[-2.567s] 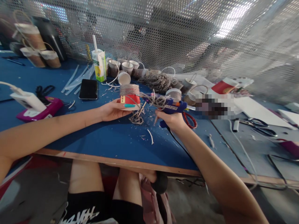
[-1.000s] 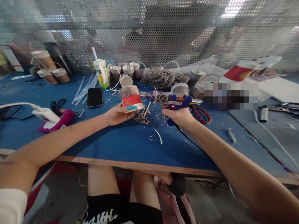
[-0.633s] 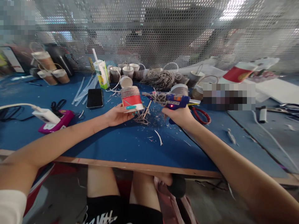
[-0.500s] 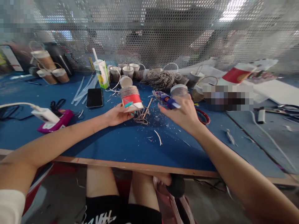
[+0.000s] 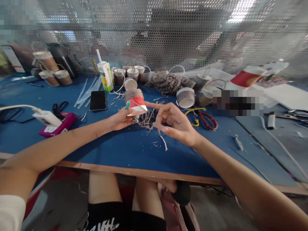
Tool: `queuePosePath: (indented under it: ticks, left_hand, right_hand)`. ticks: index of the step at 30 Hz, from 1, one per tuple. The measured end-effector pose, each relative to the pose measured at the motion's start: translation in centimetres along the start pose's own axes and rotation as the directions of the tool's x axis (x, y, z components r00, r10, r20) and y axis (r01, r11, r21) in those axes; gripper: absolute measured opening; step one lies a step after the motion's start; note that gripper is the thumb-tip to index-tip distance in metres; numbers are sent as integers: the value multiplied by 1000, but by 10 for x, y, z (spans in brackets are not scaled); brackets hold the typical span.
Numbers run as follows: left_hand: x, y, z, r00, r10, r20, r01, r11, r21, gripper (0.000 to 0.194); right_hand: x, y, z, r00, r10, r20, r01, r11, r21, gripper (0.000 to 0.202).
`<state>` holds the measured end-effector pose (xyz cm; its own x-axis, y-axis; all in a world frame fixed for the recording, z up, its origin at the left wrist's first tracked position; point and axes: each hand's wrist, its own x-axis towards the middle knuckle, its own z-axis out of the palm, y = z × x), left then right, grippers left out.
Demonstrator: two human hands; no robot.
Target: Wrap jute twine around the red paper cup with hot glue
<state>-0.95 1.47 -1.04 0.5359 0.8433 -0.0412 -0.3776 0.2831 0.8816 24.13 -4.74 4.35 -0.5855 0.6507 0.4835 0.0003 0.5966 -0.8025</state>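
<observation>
My left hand [image 5: 122,118] is closed around a red and white paper cup [image 5: 137,103], which lies tilted on its side above the table. Grey cord [image 5: 133,93] is wound in rows round the end of the cup facing away from me. Just to the right, my right hand [image 5: 176,123] points its index finger at the cup's side. Its thumb and another finger are pinched together at the loose grey cord [image 5: 145,120]; the exact grip is partly hidden. A white curved strip [image 5: 163,142] lies below these fingers.
Scissors or pliers with red and yellow handles [image 5: 209,121] lie right of my right hand. Behind are a cord-wrapped cup [image 5: 185,97], a heap of grey cord [image 5: 166,82] and a drink carton [image 5: 106,77]. A phone [image 5: 98,100] and a purple power strip [image 5: 59,123] lie left.
My right hand has moved left and down, from beside the cord-wrapped cup to the held cup. The blue tool at its fingers is no longer in sight. My left hand keeps its hold.
</observation>
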Motion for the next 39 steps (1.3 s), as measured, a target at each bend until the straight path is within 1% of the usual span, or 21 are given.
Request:
queuePosePath:
  ticks: [2, 5, 7, 9, 12, 14, 16, 18, 19, 20, 21, 22, 24, 25, 26, 28, 30, 31, 33, 36, 39]
  left_hand:
    - [-1, 0, 0, 1000, 3, 31, -4, 999, 32, 75]
    - [-1, 0, 2, 998, -5, 57, 1, 998, 65, 81]
    - [-2, 0, 3, 999, 2, 49, -6, 998, 70, 79]
    - [-2, 0, 4, 999, 21, 29, -22, 998, 61, 79]
    - [-3, 0, 5, 999, 35, 40, -36, 998, 44, 79]
    - [-2, 0, 6, 998, 35, 51, -36, 999, 24, 78]
    - [-1, 0, 7, 998, 34, 48, -35, 999, 3, 79]
    - [-1, 0, 7, 998, 33, 50, -33, 999, -4, 80]
    - [-1, 0, 7, 998, 31, 54, -31, 1000, 1, 80]
    - [-1, 0, 8, 998, 29, 54, -30, 1000, 8, 80]
    - [-1, 0, 8, 998, 30, 48, -31, 999, 15, 80]
    - [-1, -1, 9, 999, 29, 40, -30, 999, 26, 77]
    - [-2, -2, 10, 999, 31, 25, -32, 998, 54, 70]
    - [-2, -2, 11, 999, 35, 29, -37, 997, 69, 68]
    - [-2, -3, 12, 998, 45, 40, -48, 995, 83, 66]
    - [-2, -5, 14, 994, 71, 79, -79, 991, 105, 71]
    - [-2, -6, 15, 992, 90, 92, -101, 987, 126, 74]
    - [-2, -6, 16, 991, 96, 91, -107, 985, 135, 73]
    - [-3, -6, 18, 990, 104, 92, -116, 982, 148, 72]
    - [-4, -4, 20, 987, 117, 114, -133, 980, 145, 69]
    - [-5, -2, 20, 988, 111, 106, -124, 984, 131, 68]
  right_hand:
    - [-1, 1, 5, 998, 30, 51, -36, 992, 122, 34]
    - [0, 3, 6, 995, 79, 60, -89, 979, 185, 34]
    - [2, 4, 3, 994, 106, 25, -109, 970, 217, 34]
    - [4, 3, 1, 991, 129, -38, -116, 962, 245, 35]
    - [9, 5, -4, 968, 203, -146, -158, 950, 271, 39]
    - [11, 9, -9, 927, 295, -233, -229, 934, 273, 43]
    - [13, 14, -14, 857, 377, -352, -301, 919, 253, 45]
    - [13, 17, -18, 780, 385, -494, -319, 923, 216, 45]
    - [13, 17, -19, 756, 362, -545, -304, 932, 197, 43]
    - [12, 15, -19, 753, 326, -571, -270, 945, 184, 40]
    - [12, 12, -18, 774, 289, -564, -226, 957, 179, 38]
    - [11, 8, -15, 816, 256, -519, -184, 965, 188, 36]
    - [9, -1, -9, 914, 203, -351, -126, 965, 231, 36]
    - [8, -5, -5, 949, 199, -244, -135, 957, 257, 35]
    - [6, -8, -1, 967, 197, -158, -149, 949, 277, 36]
    - [4, -11, 4, 981, 191, -19, -177, 938, 297, 35]
    - [3, -10, 7, 982, 186, 43, -190, 937, 292, 35]
    - [2, -10, 7, 981, 188, 44, -192, 939, 286, 35]
    - [3, -8, 5, 979, 206, -5, -196, 938, 285, 36]
    - [6, -3, -1, 955, 248, -162, -192, 935, 298, 43]
    - [9, 4, -8, 894, 270, -357, -183, 948, 260, 46]
